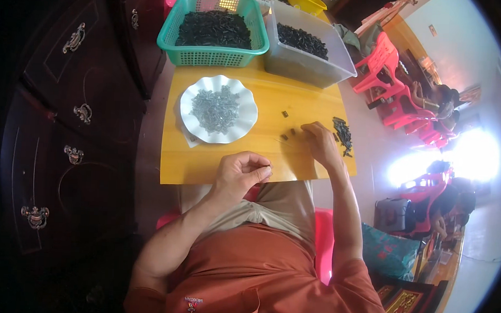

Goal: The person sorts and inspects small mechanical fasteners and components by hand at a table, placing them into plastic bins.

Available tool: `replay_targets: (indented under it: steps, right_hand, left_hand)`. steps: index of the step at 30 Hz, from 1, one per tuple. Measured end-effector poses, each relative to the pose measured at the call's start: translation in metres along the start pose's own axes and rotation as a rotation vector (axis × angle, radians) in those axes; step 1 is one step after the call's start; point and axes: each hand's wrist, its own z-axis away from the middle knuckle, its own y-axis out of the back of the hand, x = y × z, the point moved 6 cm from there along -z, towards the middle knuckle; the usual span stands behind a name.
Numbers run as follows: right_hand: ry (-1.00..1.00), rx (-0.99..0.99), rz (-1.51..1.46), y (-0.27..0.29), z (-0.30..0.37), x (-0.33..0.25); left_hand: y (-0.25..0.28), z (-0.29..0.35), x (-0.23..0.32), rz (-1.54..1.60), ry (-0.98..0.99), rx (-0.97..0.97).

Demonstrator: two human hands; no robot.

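My left hand (241,171) is closed at the table's near edge, thumb pressed against the forefinger. A tiny dark bit shows at the fingertips, too small to name. My right hand (320,144) reaches over the right part of the table with its fingers bent down and drawn together; whatever they pinch is hidden. Just left of it lie several small dark pieces (285,137). A pile of small black parts (343,136) sits at the table's right edge, beside that hand. Left of centre, a white scalloped plate (188,118) carries a heap of small see-through parts (214,108).
On the far side of the yellow wooden table (206,166), a green plastic basket (210,58) and a translucent grey bin (303,70) hold black parts. Dark drawers (75,112) stand at the left. Pink chairs (382,59) and people are to the right.
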Motion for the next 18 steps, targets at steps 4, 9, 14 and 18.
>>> replay_targets:
  steps: [4,9,14,18]
  right_hand:
    - [-0.122,0.050,-0.219,0.008,0.014,-0.009]
    - [-0.308,0.123,-0.695,-0.005,0.033,0.001]
    - [-0.283,0.065,-1.128,-0.016,0.043,-0.011]
    - [-0.309,0.027,-1.226,-0.022,0.047,-0.023]
  left_hand:
    - [0.000,0.001,0.000,0.035,-0.006,0.002]
    - [-0.002,-0.001,-0.001,0.027,0.001,-0.010]
    - [-0.004,0.001,0.000,0.033,0.025,0.026]
    - [-0.005,0.000,0.000,0.030,0.021,0.015]
